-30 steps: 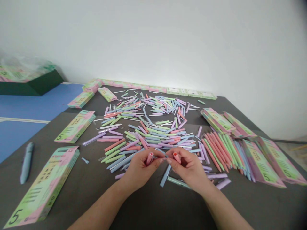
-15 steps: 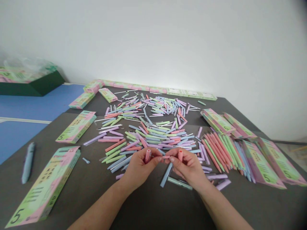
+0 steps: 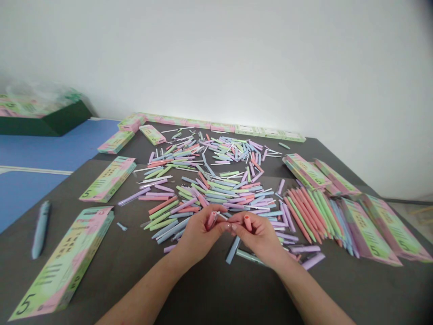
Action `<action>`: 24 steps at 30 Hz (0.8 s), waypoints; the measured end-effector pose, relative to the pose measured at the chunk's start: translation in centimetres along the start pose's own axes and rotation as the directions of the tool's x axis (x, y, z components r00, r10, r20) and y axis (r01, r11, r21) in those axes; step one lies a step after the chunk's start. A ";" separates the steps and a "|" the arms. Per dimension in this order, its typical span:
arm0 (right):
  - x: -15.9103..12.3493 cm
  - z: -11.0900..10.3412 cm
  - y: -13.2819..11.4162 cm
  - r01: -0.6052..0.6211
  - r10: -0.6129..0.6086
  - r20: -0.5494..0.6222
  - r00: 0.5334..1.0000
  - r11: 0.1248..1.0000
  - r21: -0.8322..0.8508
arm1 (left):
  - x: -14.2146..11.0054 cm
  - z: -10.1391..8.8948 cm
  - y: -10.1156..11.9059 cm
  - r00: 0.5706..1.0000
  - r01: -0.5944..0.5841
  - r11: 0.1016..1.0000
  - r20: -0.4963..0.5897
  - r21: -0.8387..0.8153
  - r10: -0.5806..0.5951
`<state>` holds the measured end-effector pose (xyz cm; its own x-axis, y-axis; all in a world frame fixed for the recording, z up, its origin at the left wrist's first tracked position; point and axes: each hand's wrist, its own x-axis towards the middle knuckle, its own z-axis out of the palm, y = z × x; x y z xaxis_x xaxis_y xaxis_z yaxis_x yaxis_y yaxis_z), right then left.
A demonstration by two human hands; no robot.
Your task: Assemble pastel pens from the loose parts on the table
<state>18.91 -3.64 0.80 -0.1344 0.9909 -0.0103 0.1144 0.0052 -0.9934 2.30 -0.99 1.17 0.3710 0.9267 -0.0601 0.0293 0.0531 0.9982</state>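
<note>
My left hand (image 3: 198, 237) is closed round a coral-pink pen part (image 3: 211, 219) that points up from the fist. My right hand (image 3: 264, 239) grips another coral pen barrel (image 3: 248, 223), its open end facing up. A thin white pen refill (image 3: 222, 216) slants between the two hands; which fingers bear it I cannot tell. Thumbs and fingertips of both hands meet above the dark table (image 3: 216, 289). Behind them spreads a heap of pastel pen parts (image 3: 223, 196). A blue pen piece (image 3: 233, 250) lies just below the hands.
Finished-looking pens in coral, green, blue and purple lie in a row (image 3: 314, 214) at right, beside printed boxes (image 3: 375, 230). More boxes stand at left (image 3: 64, 266) and along the wall (image 3: 223, 127). One blue pen (image 3: 41, 230) lies far left. A dark green tray (image 3: 64, 119) holds plastic bags.
My right hand has moved slightly left, closer to my left hand. The small pink piece between the fingertips no longer shows; a white refill is visible there now.
</note>
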 end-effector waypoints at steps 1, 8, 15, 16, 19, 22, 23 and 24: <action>0.0 0.0 0.0 -0.004 0.004 0.011 1.000 1.000 0.004 | 0.0 0.0 0.0 1.000 0.009 1.000 0.012 -0.010 -0.009; -0.1 0.3 0.5 -0.136 0.128 0.047 0.991 0.929 0.344 | 0.1 0.0 0.0 0.992 0.121 0.918 0.064 -0.379 -0.104; -0.3 0.5 0.1 -0.145 0.140 0.046 0.989 0.868 0.476 | 0.6 -0.3 0.4 0.997 0.015 0.706 -0.039 -0.708 -0.060; -0.3 0.6 0.1 -0.145 0.137 0.052 0.989 0.868 0.476 | 0.7 -0.4 0.4 0.995 0.019 0.699 -0.054 -0.715 -0.082; -0.4 0.6 0.0 -0.136 0.122 0.060 0.991 0.872 0.471 | 0.8 -0.5 0.4 0.987 0.028 0.713 -0.094 -0.701 -0.131; -0.5 0.7 0.0 -0.122 0.104 0.064 0.992 0.877 0.465 | 0.8 -0.7 0.2 0.978 0.018 0.761 -0.148 -0.649 -0.149; -0.5 0.7 0.0 -0.121 0.102 0.066 0.993 0.880 0.460 | 0.7 -0.7 0.2 0.973 0.021 0.764 -0.161 -0.645 -0.163; -0.5 0.7 0.0 -0.122 0.103 0.067 0.992 0.883 0.454 | 0.7 -0.7 0.3 0.970 0.030 0.759 -0.163 -0.651 -0.179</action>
<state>18.31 -4.20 0.72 -0.1872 0.9750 -0.1199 -0.3291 -0.1772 -0.9275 1.89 -0.06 1.40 0.2033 0.9504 -0.2355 -0.5707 0.3105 0.7602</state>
